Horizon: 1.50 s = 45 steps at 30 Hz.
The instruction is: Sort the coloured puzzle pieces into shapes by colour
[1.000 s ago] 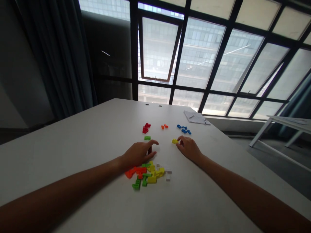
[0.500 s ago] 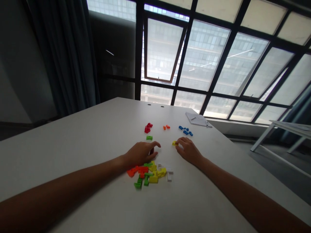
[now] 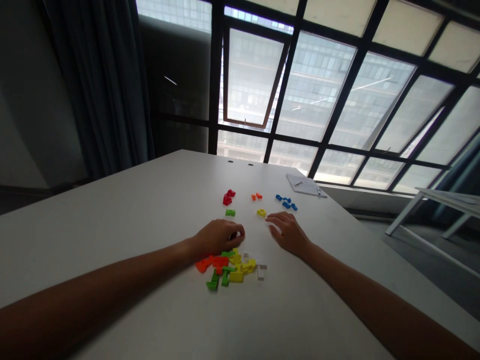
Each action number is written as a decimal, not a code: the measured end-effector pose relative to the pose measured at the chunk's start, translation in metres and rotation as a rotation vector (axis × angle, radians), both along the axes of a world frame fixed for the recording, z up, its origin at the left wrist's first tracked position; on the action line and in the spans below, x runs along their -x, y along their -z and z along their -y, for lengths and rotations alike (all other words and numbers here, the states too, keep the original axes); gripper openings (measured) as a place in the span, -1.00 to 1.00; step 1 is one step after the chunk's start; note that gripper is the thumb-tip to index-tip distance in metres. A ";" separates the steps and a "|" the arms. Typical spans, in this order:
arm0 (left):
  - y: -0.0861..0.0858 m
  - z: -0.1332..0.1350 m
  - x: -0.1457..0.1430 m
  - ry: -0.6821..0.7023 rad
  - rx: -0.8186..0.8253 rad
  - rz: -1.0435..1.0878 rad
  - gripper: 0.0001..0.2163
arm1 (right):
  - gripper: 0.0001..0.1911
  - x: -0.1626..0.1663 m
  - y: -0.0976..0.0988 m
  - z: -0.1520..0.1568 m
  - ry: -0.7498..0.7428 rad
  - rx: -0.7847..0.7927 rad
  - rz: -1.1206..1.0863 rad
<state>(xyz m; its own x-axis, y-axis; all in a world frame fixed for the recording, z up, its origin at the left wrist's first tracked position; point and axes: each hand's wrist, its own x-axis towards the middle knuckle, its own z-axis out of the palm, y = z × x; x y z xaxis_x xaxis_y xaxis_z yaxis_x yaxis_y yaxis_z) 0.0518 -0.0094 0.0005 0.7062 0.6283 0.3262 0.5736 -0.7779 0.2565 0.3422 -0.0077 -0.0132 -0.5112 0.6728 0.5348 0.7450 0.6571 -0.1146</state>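
red pieces (image 3: 227, 197), orange pieces (image 3: 255, 196), blue pieces (image 3: 285, 202), green piece (image 3: 230, 212), yellow piece (image 3: 261, 213), white tabletop (image 3: 112, 220)

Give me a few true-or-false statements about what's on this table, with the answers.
The right hand is gripping the yellow piece. False: it lies open, with the piece just beyond its fingers.
The left hand is next to the mixed pile of pieces. True.
The blue pieces lie on the notepad. False: they lie on the table, apart from it.
A green piece lies alone beyond the left hand. True.
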 end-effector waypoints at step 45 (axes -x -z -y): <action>-0.005 0.004 -0.002 -0.079 0.059 -0.033 -0.75 | -0.61 0.049 -0.011 0.039 0.002 0.399 -0.279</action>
